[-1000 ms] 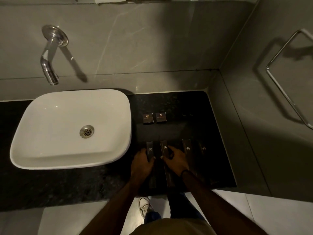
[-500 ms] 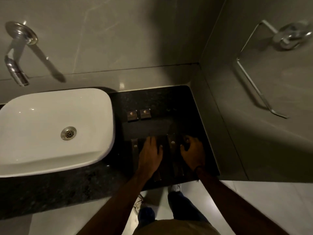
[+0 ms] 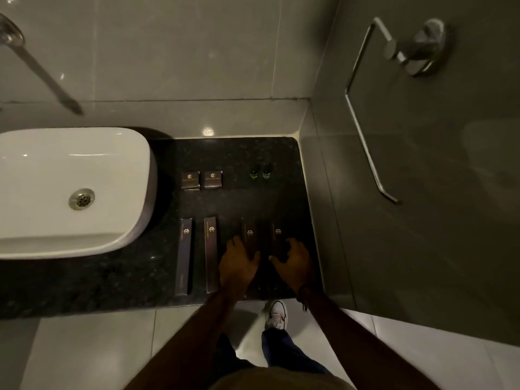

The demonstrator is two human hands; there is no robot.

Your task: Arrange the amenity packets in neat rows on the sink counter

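Since half a second ago both hands have shifted right along the front row. The left hand [image 3: 238, 263] now lies spread, palm down, on the third long packet [image 3: 250, 235]; the right hand [image 3: 292, 261], fingers curled loosely, rests on the fourth long packet [image 3: 278, 235]. Two more long packets [image 3: 183, 256] lie free beside the white basin [image 3: 84, 237] on the dark counter [image 3: 112, 277]. Behind sit two small square packets [image 3: 190, 180] and two tiny bottles [image 3: 260, 171], dim and hard to make out. Both covered packets blur into shadow.
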